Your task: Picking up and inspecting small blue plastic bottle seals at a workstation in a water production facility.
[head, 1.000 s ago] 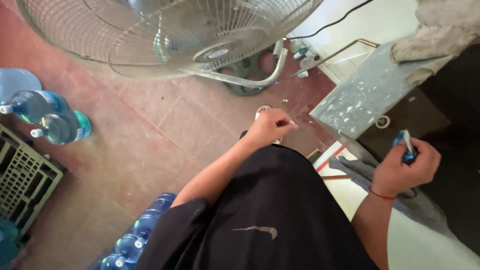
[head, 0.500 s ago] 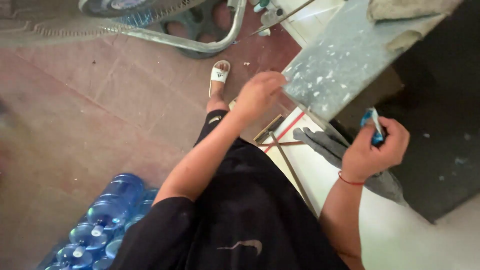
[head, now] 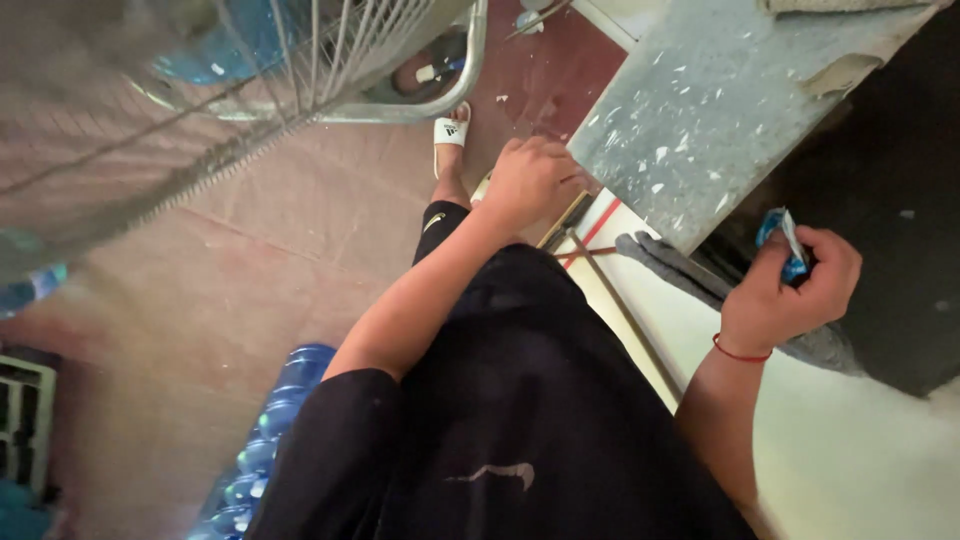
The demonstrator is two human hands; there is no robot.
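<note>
Head view, looking down along the person's body. At far left, a dark slatted crate (head: 22, 420) stands on the reddish tiled floor (head: 250, 260). Above it, the wire guard of a standing fan (head: 300, 70) fills the upper left, blurred. Lower down, a cluster of blue water bottles (head: 262, 445) lies on the floor beside the person's black-clad leg. At upper centre, a foot in a white sandal (head: 450, 135) rests on the floor near the curved fan base.

The left hand (head: 528, 180) is extended forward, its fingers curled loosely, at the lower corner of a grey speckled slab (head: 700, 110); whether it touches the slab or closes on anything cannot be told. Below the slab's edge, thin rods (head: 610, 290) and a grey cloth (head: 690, 275) lie on a white surface.

At right, the right hand (head: 795, 280), a red thread on its wrist, is held against a dark background. Its grip is narrow, fingers closed on a small blue and white object (head: 782, 240) that projects above the fist; the object's kind cannot be made out.
</note>
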